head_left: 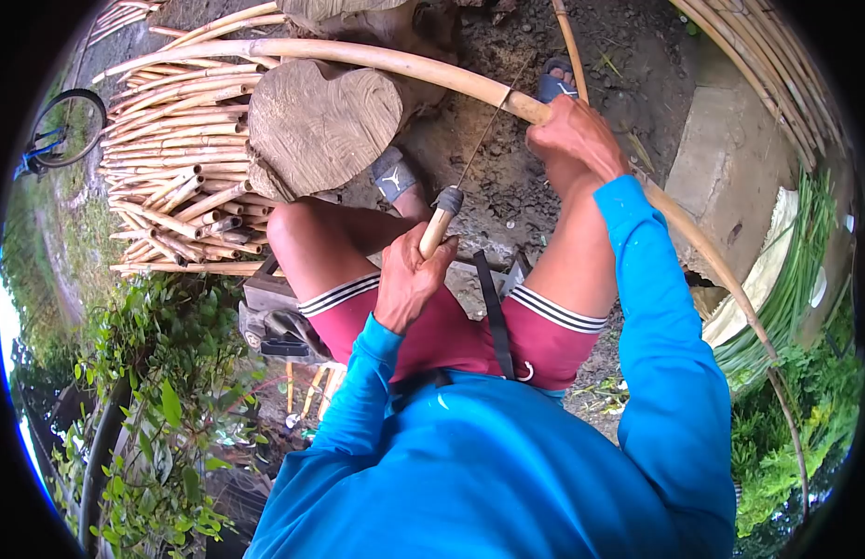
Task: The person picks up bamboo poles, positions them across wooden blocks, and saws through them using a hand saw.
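Observation:
My left hand (410, 278) is wrapped round the pale handle of a long knife (437, 231), which has a dark band at its neck. The thin blade, seen nearly edge-on, reaches up to a long bamboo pole (386, 58) and meets or crosses it just left of my other hand. My right hand (581, 135) grips this pole from above. The pole arches from the upper left, passes under my right forearm, and tapers away at the lower right. Below the pole's left half is a cut wooden block (320, 121) with a grainy top.
Stacked bamboo poles (185, 168) lie left of the block. More poles (768, 65) lean at the upper right, near a concrete block (726, 149) and a bundle of green strips (786, 279). Leafy plants (162, 401) grow at lower left; a bicycle wheel (69, 126) stands behind.

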The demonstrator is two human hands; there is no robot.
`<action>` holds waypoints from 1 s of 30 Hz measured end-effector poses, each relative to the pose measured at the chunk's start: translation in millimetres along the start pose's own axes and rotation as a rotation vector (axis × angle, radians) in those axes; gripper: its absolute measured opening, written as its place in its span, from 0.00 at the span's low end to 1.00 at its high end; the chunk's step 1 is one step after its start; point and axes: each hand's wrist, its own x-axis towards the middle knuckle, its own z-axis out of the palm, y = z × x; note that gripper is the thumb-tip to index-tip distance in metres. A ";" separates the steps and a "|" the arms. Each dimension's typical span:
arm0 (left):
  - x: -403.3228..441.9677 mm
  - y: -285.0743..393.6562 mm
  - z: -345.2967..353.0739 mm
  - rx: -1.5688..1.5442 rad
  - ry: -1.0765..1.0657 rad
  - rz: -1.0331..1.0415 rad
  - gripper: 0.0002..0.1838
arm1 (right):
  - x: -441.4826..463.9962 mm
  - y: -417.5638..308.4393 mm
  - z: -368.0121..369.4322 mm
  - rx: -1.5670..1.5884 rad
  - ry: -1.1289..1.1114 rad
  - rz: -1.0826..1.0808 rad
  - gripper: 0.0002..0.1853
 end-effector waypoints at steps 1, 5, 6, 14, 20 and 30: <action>-0.8 2.3 -2.2 0.021 -0.011 -0.020 0.15 | 0.6 0.1 1.7 0.003 -0.003 -0.002 0.20; 35.9 -38.1 12.3 0.161 -0.048 0.079 0.17 | 0.0 -5.3 -3.5 -0.003 0.032 0.024 0.21; 75.0 -32.0 27.4 0.104 -0.054 -0.027 0.18 | -1.0 -9.1 -5.2 -0.005 -0.005 0.052 0.21; 96.4 -30.1 40.8 -0.007 -0.054 -0.086 0.19 | 8.1 -4.6 2.3 -0.017 0.042 0.022 0.20; 53.5 4.0 13.2 -0.041 -0.033 0.023 0.18 | -5.7 -10.0 5.9 -0.024 0.168 0.016 0.20; -8.6 -32.9 7.2 -0.030 -0.038 -0.038 0.13 | 1.0 4.3 -1.5 0.020 -0.002 -0.021 0.20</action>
